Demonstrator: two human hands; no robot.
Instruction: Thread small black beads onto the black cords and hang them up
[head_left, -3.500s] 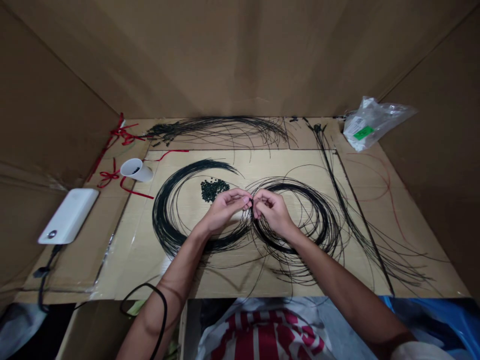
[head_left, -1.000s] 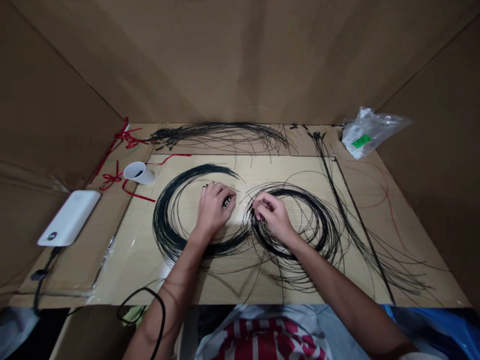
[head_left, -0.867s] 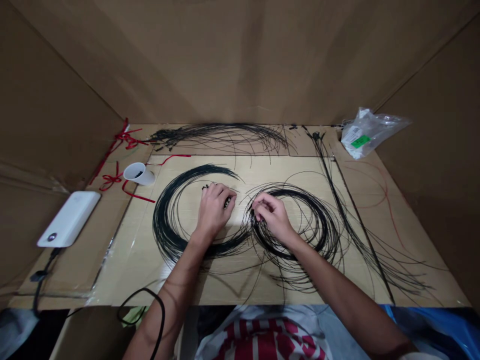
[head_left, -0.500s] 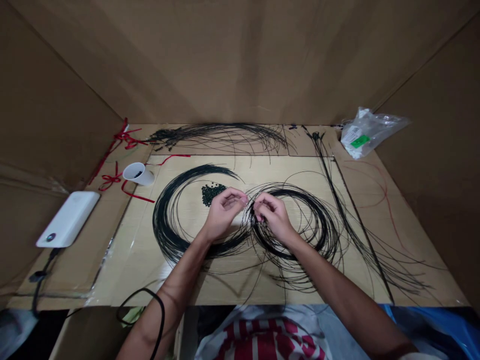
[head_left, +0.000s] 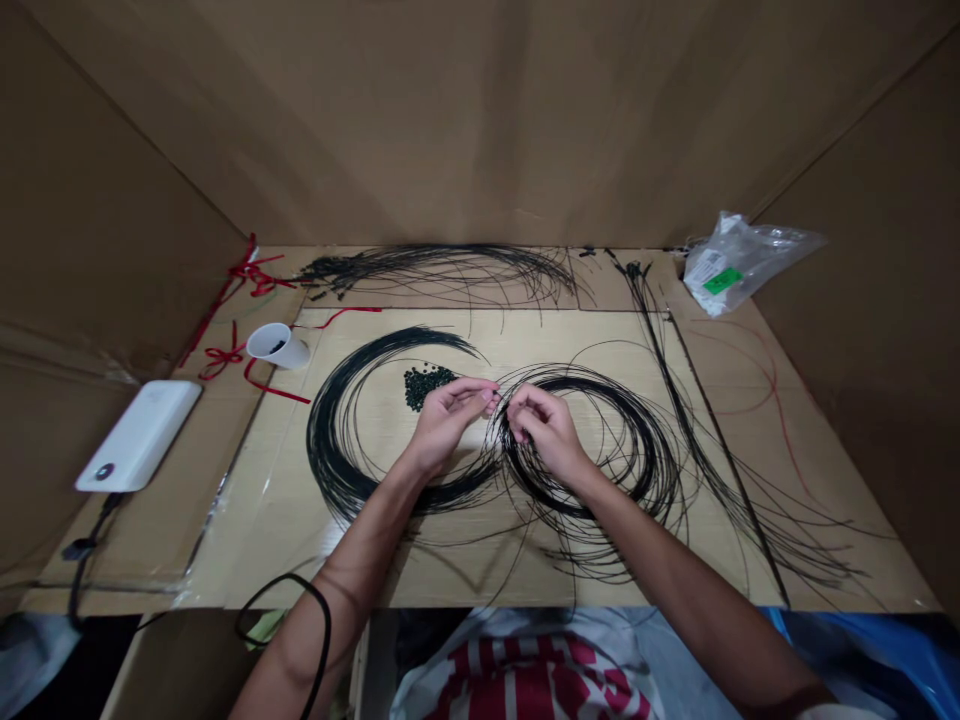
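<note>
My left hand (head_left: 448, 424) and my right hand (head_left: 546, 432) meet over the middle of a cardboard work surface (head_left: 480, 560), fingertips almost touching. Both are pinched. The right hand pinches a thin black string from the coil of black strings (head_left: 600, 440) under it. What the left fingertips hold is too small to name. A small heap of dark beads (head_left: 425, 382) lies just left of my left hand, inside a second arc of black strings (head_left: 337, 440).
A white paper cup (head_left: 276, 345) lies on its side at the left, by red ribbons (head_left: 225, 355). A white power bank (head_left: 139, 433) with a cable lies further left. More black strings (head_left: 450, 265) run along the back, a plastic bag (head_left: 739, 260) is back right. Cardboard walls enclose the space.
A second ago my left hand was down on the bead heap; it has lifted and come back right to meet my right hand. The right hand has stayed over its coil.
</note>
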